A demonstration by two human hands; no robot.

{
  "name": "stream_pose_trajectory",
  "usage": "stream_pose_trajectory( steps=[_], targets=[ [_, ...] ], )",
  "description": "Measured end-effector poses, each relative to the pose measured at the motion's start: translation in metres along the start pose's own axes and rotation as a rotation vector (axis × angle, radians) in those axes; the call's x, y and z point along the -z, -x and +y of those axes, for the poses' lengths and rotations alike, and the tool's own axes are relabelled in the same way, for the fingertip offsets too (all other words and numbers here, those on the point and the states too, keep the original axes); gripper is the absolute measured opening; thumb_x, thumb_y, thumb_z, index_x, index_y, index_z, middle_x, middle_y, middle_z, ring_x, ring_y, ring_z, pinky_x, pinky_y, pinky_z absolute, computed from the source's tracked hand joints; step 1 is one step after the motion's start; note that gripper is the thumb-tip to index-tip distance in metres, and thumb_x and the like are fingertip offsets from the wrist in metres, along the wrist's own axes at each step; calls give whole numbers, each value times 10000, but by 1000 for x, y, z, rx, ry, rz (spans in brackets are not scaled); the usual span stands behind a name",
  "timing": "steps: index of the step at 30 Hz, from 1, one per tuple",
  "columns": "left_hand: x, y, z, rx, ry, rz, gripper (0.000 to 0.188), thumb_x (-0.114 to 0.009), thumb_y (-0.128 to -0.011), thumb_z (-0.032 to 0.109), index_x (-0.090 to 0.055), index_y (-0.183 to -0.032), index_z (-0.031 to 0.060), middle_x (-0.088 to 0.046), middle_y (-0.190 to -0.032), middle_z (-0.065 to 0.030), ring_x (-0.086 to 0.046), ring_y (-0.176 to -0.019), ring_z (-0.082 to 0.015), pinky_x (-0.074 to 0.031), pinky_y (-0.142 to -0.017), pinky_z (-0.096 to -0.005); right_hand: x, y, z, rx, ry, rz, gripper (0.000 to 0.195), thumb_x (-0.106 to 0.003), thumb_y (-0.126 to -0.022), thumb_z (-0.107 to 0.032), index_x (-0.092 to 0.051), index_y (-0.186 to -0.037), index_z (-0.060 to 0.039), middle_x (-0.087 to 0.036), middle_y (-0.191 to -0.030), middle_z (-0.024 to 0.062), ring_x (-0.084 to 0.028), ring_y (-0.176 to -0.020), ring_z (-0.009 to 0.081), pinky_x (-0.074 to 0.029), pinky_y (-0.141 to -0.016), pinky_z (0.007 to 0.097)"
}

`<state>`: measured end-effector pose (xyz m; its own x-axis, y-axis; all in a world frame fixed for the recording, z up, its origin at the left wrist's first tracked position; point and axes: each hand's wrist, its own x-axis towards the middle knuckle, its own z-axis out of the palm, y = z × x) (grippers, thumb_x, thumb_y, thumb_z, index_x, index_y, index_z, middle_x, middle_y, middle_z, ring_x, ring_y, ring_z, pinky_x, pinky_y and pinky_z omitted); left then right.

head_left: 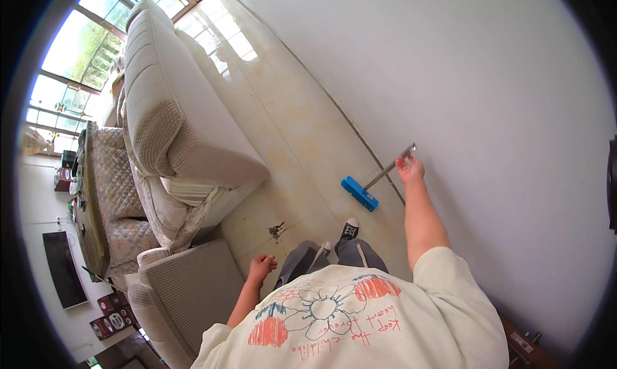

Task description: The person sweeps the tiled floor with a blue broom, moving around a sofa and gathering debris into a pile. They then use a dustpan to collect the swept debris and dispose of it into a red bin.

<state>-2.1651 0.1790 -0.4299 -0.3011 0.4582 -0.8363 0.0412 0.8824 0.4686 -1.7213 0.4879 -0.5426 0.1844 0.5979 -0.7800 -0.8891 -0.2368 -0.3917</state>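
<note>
My right hand grips the upper part of the grey metal pole of a push broom, close to the wall. The broom's blue bristle head is down near the tiled floor, ahead of my shoes; I cannot tell whether its bristles touch the tiles. My left hand hangs beside my leg with its fingers curled in, and nothing shows in it. A small scatter of dark debris lies on the floor, ahead of my left hand and left of the broom head.
A white wall runs along my right. On the left are a beige fabric sofa and an armchair. Pale glossy tiles stretch between sofa and wall. Farther left are a television and speakers.
</note>
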Motion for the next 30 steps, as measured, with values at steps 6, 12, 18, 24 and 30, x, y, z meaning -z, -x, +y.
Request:
stream_pose_trajectory(
  steps=[6,12,18,24,30],
  targets=[
    [23,-21,5,47,-131,-13,226,-545,-808,215,-600,-888,10,-632,-750,-83,-592,-630,-138,-445,-553,-246,-36,6,3,-21,72,76,302,-422,-829,-179,-385,-1055,18,-494,-978,283,-554,-828,350,-510,-663,381],
    [20,-63,89,-241,-698,-74,258,-568,-773,246,-631,-843,6,-634,-729,-127,-605,-647,-193,-466,-595,-317,55,46,36,133,607,123,202,-480,-821,-212,-542,-776,-25,-578,-620,105,-550,-522,170,-448,-460,289],
    [11,-224,125,-593,-928,-499,246,-586,-764,221,-638,-831,-10,-639,-687,-118,-600,-630,-167,-473,-588,-316,176,190,134,269,1523,484,310,-500,-744,-285,-626,-705,-5,-599,-733,203,-583,-715,358,-451,-666,436],
    [-84,-217,272,-639,-1188,-923,173,-571,-758,134,-599,-787,-34,-598,-611,-98,-568,-527,-139,-455,-475,-250,237,331,329,127,1345,664,316,-474,-744,-294,-635,-708,-24,-599,-767,204,-577,-745,370,-446,-676,454],
    [-175,-21,299,-903,-932,-1224,213,-494,-831,176,-562,-720,7,-586,-628,-66,-531,-554,-120,-425,-527,-245,241,342,476,-70,866,982,299,-500,-709,-289,-651,-760,-36,-603,-838,208,-585,-780,364,-450,-717,438]
  ],
)
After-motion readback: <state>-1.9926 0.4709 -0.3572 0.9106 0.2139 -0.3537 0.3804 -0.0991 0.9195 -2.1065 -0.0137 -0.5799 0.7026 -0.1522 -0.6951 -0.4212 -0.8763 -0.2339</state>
